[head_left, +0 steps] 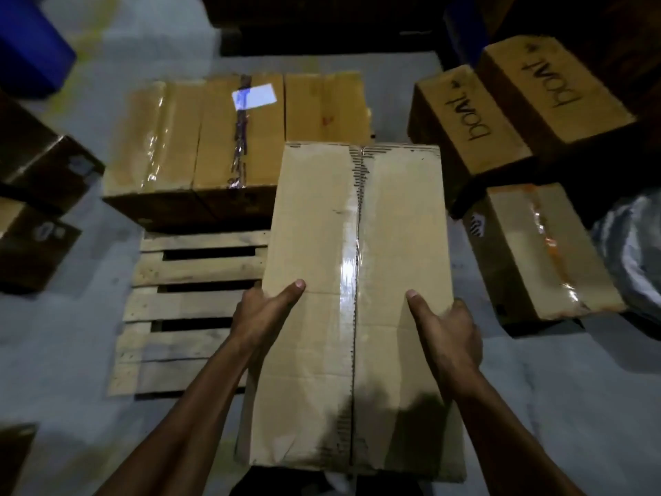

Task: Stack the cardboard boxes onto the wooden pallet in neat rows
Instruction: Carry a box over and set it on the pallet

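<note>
I hold a long taped cardboard box (354, 281) lengthwise in front of me, over the right part of the wooden pallet (186, 309). My left hand (266, 309) grips its left edge with the thumb on top. My right hand (445, 331) grips the right edge the same way. Three cardboard boxes (200, 137) stand side by side in a row on the far end of the pallet; the middle one bears a white label. The pallet's near slats at the left lie bare. The fingers of both hands are hidden under the box's sides.
Two boxes printed "boat" (472, 119) sit stacked at the right, with another taped box (543, 252) on the floor below them. Dark boxes (39, 166) lie at the left edge. A blue container (28, 41) stands at the far left. A plastic-wrapped bundle (636, 252) is at the right edge.
</note>
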Tool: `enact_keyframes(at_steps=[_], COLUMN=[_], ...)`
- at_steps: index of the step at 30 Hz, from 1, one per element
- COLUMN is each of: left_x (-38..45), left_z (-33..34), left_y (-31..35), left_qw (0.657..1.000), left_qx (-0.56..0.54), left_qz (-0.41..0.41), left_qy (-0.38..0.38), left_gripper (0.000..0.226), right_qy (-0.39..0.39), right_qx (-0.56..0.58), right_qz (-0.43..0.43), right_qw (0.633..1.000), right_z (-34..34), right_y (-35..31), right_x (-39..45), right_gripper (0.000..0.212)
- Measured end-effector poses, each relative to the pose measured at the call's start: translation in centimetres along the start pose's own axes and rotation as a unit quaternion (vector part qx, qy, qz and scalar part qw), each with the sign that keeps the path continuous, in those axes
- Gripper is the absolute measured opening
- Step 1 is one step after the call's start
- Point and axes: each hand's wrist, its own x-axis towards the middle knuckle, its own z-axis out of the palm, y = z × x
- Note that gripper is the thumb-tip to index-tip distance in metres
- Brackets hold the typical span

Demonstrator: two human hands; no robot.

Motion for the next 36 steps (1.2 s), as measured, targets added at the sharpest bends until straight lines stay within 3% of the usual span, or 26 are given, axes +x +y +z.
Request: enact_keyframes(at_steps=[5,10,13,23,28,31,34,36], left_x=[3.9,8.2,10.7,19.2,23.0,25.5,27.1,28.0], left_z=[3.6,6.5,7.9,10.0,10.4,10.7,11.4,11.6], left_y=[-3.0,-6.8,-9.4,-14.7,-14.6,-14.8,-15.9,-16.7], left_qw=[0.998,0.997,0.995,0.994,0.995,0.997,0.998,0.997], left_qx=[-0.022,-0.031,-0.038,-0.034,-0.017,-0.02,0.02,0.037], left_qz=[-0.038,-0.053,-0.058,-0.052,-0.026,-0.023,-0.009,-0.004], left_qy=[0.041,0.056,0.069,0.085,0.092,0.074,0.052,0.066], left_gripper=[0.061,0.064,0.061,0.053,0.062,0.078,0.059,0.058], right_qy=[-0.05,-0.073,-0.089,-0.088,-0.073,-0.063,-0.083,-0.083], right_qx=[-0.026,-0.041,-0.045,-0.039,-0.027,-0.016,-0.022,-0.024], right_qz=[-0.012,-0.031,-0.03,-0.044,-0.057,-0.043,-0.029,-0.043], right_qw=[0.998,0.996,0.995,0.994,0.995,0.997,0.996,0.995], right_z=[3.0,6.4,8.7,16.0,18.2,19.5,21.1,22.1], right_y=[2.0,4.8,6.7,9.3,9.3,9.6,10.1,9.9], right_x=[6.7,12.0,14.7,21.3,23.9,25.6,26.5,26.9], right_gripper=[0.072,0.087,0.075,0.083,0.068,0.073,0.081,0.078])
